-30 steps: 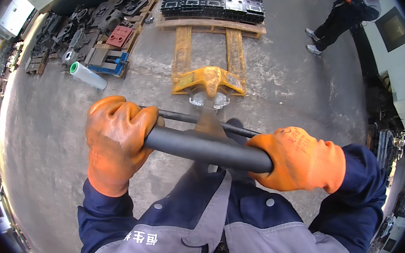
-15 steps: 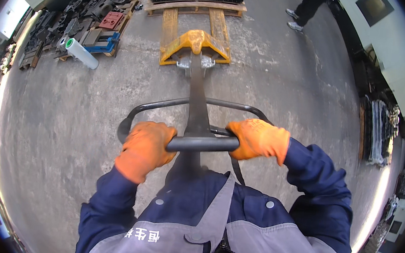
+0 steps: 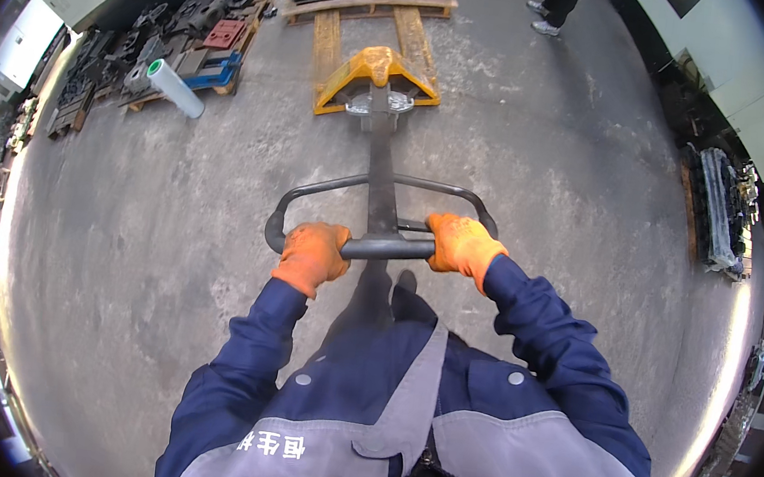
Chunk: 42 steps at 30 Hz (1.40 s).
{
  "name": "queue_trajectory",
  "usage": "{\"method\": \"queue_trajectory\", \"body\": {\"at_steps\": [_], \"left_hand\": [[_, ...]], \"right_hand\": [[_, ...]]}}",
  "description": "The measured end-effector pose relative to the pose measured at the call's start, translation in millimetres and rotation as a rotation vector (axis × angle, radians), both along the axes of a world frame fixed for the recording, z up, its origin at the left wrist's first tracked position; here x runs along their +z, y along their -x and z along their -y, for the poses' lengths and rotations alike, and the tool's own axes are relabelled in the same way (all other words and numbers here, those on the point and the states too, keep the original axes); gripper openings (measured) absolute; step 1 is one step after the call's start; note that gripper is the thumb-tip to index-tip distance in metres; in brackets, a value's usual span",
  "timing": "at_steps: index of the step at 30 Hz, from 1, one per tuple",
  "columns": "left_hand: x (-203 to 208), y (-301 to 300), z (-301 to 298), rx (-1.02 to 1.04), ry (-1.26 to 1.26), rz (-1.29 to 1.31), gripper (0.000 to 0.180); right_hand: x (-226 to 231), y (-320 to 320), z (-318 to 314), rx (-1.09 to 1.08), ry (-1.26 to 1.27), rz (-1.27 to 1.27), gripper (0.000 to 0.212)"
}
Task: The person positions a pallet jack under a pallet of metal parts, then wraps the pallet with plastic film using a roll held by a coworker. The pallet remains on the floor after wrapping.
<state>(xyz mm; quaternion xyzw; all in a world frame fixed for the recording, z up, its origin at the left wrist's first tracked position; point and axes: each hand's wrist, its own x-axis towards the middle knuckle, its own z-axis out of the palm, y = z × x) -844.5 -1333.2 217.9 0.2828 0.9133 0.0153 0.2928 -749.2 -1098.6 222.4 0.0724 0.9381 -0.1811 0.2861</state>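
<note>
A white roll (image 3: 177, 91) sits by the near edge of a parts-laden pallet (image 3: 261, 16); the gloved left hand (image 3: 312, 254) grips a black handle (image 3: 385, 249) — its yellow pallet jack (image 3: 380, 66) stands on the floor (image 3: 150, 233), forks (image 3: 416, 42) at a wooden pallet's (image 3: 369, 6) near edge — and the gloved right hand (image 3: 463, 245) clasps the handle's right end.

A: State the illumination level.
B: Moderately bright. Diffuse light covers the grey floor (image 3: 167, 244); shadows are soft, and the upper right is darker.
A: Where does glare occur?
B: Along both side edges of the floor, as pale curved streaks (image 3: 5, 245). The white cabinet (image 3: 23, 41) at upper left is nearly washed out.
A: Specify sharpness.
B: The orange gloves (image 3: 313, 257) are legible; the handle shaft (image 3: 383, 173) is slightly smeared. Straight edges bow toward the rim, which softens into black corners.
</note>
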Motion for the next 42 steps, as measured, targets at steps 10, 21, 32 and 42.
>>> {"method": "queue_trajectory", "body": {"at_steps": [10,21,32,42], "left_hand": [[26.2,-69.9,48.9,-0.035,-0.153,-0.145,0.012],[41.0,14.8,100.2,-0.199,-0.618,-0.531,0.017],[71.5,221.9,5.2,-0.102,-1.518,-0.553,0.034],[62.2,342.5,-79.5,0.261,-1.904,-0.161,0.017]], "right_hand": [[37.0,-65.2,47.6,0.078,-0.061,-0.005,0.040],[84.3,-20.6,41.3,0.172,-0.376,-0.189,0.029],[156.6,122.9,-82.5,-0.147,-0.489,-0.958,0.039],[94.7,234.1,-192.9,-0.680,0.823,-1.542,0.026]]}}
